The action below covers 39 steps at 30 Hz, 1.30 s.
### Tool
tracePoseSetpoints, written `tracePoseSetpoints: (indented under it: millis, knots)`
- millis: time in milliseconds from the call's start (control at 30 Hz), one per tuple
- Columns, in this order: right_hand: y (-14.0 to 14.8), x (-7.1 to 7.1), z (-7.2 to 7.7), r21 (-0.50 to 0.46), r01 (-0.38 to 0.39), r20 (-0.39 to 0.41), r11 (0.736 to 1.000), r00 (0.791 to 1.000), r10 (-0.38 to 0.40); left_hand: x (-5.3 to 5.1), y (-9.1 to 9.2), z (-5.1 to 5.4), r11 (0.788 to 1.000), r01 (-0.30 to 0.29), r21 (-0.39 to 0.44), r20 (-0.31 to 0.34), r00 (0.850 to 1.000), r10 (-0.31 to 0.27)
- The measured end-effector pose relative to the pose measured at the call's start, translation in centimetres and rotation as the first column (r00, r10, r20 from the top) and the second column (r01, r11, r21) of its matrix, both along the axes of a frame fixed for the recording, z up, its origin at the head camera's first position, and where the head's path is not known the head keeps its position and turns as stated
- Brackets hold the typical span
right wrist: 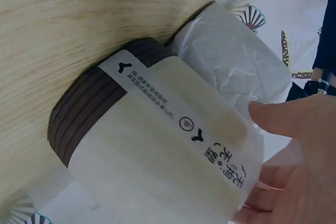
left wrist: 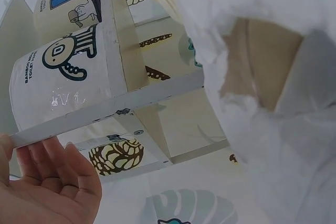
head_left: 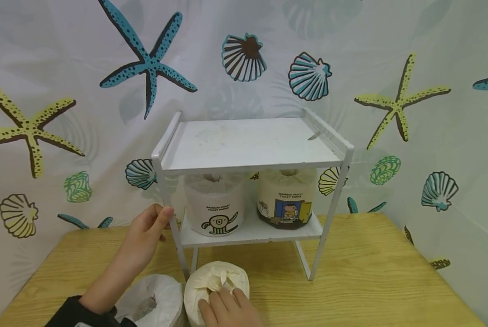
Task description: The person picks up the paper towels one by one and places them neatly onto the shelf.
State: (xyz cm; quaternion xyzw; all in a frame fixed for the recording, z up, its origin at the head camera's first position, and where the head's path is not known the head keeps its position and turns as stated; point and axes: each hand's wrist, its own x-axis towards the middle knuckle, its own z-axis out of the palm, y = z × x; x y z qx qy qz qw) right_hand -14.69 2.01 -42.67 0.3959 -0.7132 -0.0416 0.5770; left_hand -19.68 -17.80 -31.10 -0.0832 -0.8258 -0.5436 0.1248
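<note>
At the left side of the white two-tier shelf [head_left: 248,143], my left hand [head_left: 145,236] pinches the upright post between thumb and fingers; the left wrist view shows the fingers [left wrist: 52,161] curled at the frame's edge. My right hand [head_left: 229,309] grips the top of a cream wrapped toilet paper roll [head_left: 194,293], fingertips at its centre hollow. In the right wrist view the roll [right wrist: 152,156] shows a dark striped base and a printed label strip. A white wrapped roll [head_left: 164,295] stands beside it on the left.
Two more wrapped rolls, one white [head_left: 213,204] and one cream with a picture [head_left: 286,195], stand on the lower tier. The shelf's legs rest on a wooden table [head_left: 370,263]. Behind hangs a cloth [head_left: 268,100] printed with starfish and shells.
</note>
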Motion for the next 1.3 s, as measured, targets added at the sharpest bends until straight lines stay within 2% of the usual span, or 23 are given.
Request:
tracePoseSetpoints:
  millis: [233, 467, 600, 667, 833, 900, 1033, 1100, 1300]
  knots:
    - [-0.5, -0.2, 0.6, -0.024, -0.002, -0.06, 1.0, 0.998, 0.001, 0.0, 0.0, -0.2, 1.0, 0.0, 0.011, 0.004, 1.0, -0.001]
    - [-0.4, -0.2, 0.2, -0.019, -0.011, -0.015, 1.0, 1.0, 0.01, 0.0, -0.1, -0.1, 1.0, 0.003, -0.004, 0.02, 1.0, -0.003]
    - [-0.2, -0.5, 0.2, -0.033, -0.034, -0.024, 0.999, 0.999, 0.033, 0.0, -0.2, 0.0, 1.0, 0.005, -0.006, 0.014, 1.0, -0.005]
    - [-0.1, -0.3, 0.6, -0.039, -0.041, 0.0, 0.998, 0.999, 0.041, -0.1, -0.3, 0.0, 1.0, 0.006, -0.007, 0.007, 1.0, -0.006]
    - [1.1, -0.3, -0.1, -0.015, -0.056, 0.077, 0.998, 0.995, 0.057, 0.0, -0.2, 0.0, 1.0, -0.002, -0.019, 0.024, 1.0, 0.003]
    - [1.8, -0.3, -0.8, -0.001, -0.073, 0.13, 0.997, 0.989, 0.072, 0.1, -0.1, -0.1, 1.0, -0.006, -0.021, 0.033, 0.999, 0.006]
    - [3.0, 0.6, -0.4, -0.006, -0.093, 0.252, 0.996, 0.963, 0.091, 0.1, 0.0, -0.1, 1.0, -0.005, -0.013, 0.033, 0.999, 0.006]
    - [3.4, 0.9, 0.0, -0.017, -0.104, 0.266, 0.994, 0.958, 0.105, 0.1, 0.1, 0.0, 1.0, -0.006, -0.01, 0.029, 1.0, 0.007]
    - [5.1, 1.8, 1.6, -0.027, -0.112, 0.256, 0.993, 0.96, 0.116, 0.1, 0.0, 0.1, 1.0, -0.01, -0.011, 0.024, 1.0, 0.011]
